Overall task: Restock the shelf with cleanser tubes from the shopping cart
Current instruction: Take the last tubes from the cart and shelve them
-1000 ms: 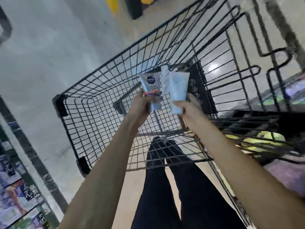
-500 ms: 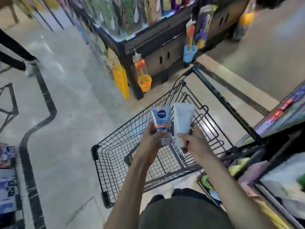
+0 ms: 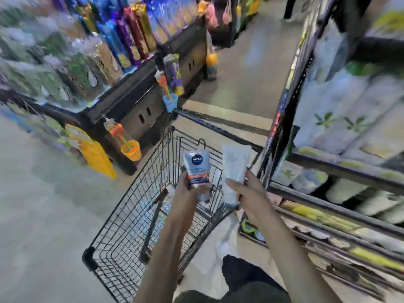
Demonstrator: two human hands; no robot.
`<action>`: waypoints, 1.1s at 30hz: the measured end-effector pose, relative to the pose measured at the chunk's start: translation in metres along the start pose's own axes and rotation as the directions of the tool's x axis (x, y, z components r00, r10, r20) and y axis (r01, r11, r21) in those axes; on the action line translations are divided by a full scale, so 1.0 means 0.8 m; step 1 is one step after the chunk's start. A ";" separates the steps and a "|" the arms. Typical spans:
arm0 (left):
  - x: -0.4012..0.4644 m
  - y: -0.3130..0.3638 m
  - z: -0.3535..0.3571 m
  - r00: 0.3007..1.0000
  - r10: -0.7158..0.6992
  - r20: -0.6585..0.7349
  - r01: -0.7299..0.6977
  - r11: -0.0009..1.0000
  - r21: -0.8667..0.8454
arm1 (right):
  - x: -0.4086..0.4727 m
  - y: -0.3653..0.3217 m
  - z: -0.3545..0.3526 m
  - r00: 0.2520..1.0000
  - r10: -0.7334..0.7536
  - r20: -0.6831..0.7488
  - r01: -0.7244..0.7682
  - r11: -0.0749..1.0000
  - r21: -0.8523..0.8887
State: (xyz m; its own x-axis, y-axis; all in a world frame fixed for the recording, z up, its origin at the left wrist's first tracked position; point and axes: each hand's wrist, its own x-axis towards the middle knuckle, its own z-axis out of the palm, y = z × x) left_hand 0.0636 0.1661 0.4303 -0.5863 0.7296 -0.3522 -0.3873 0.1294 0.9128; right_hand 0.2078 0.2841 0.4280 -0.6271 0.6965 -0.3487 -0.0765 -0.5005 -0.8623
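Right now you hold two tubes above the shopping cart [image 3: 122, 243]: a grey-blue tube [image 3: 196, 171] with an orange band in your left hand [image 3: 190, 193], and a plain white tube [image 3: 235, 171] in your right hand [image 3: 251, 197]. Each hand is closed round the lower part of its tube, fingers wrapped, nothing else in the palm. Both tubes stand nearly upright, long axis running up and down, with the flat crimped end on top; the cap ends sit down inside your fists. They are near each other but apart, and both hover over the far end of the cart, just beside the shelf [image 3: 341, 169] on your right.

The risk is in the grip. You hold each tube low, so the tall upper part is free to swing, and I judge it could catch a shelf edge as you reach across. The tubes look smooth, so a loose hold may let one slide down into the cart or onto the floor [image 3: 43, 204]. The view is blurred, and the packs on the shelf are hard to tell apart, so picking the wrong row is a fair worry too
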 end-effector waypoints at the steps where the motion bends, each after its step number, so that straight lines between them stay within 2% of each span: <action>1: -0.008 -0.006 0.011 1.000 -0.008 0.029 0.008 1.000 0.026 | -0.017 -0.002 -0.011 1.000 -0.013 -0.028 0.014 1.000 0.017; 6: -0.048 -0.041 0.075 0.986 -0.036 0.165 0.022 0.996 0.086 | -0.099 0.000 -0.072 0.968 -0.075 -0.239 0.078 0.997 -0.001; 11: -0.094 -0.064 0.143 0.939 -0.090 0.332 0.064 0.994 0.089 | -0.179 -0.006 -0.135 0.919 -0.156 -0.362 0.147 0.988 -0.052; 16: -0.133 -0.086 0.214 0.905 -0.109 0.412 0.070 0.992 0.108 | -0.242 -0.009 -0.197 0.862 -0.170 -0.477 0.171 0.984 -0.040; 24: -0.209 -0.124 0.341 0.881 -0.075 0.468 0.017 0.992 0.128 | -0.340 -0.027 -0.304 0.820 -0.206 -0.534 0.209 0.976 -0.055; 33: -0.290 -0.177 0.441 0.860 -0.065 0.506 0.011 0.994 0.109 | -0.422 -0.033 -0.406 0.822 -0.210 -0.530 0.196 0.977 -0.084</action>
State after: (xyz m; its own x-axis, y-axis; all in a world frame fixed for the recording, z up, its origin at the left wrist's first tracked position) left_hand 0.5053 0.2154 0.4559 -0.1188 0.9588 -0.2580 -0.3138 0.2103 0.9259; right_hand 0.6729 0.2291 0.4493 -0.0888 0.9498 -0.3000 -0.1327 -0.3098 -0.9415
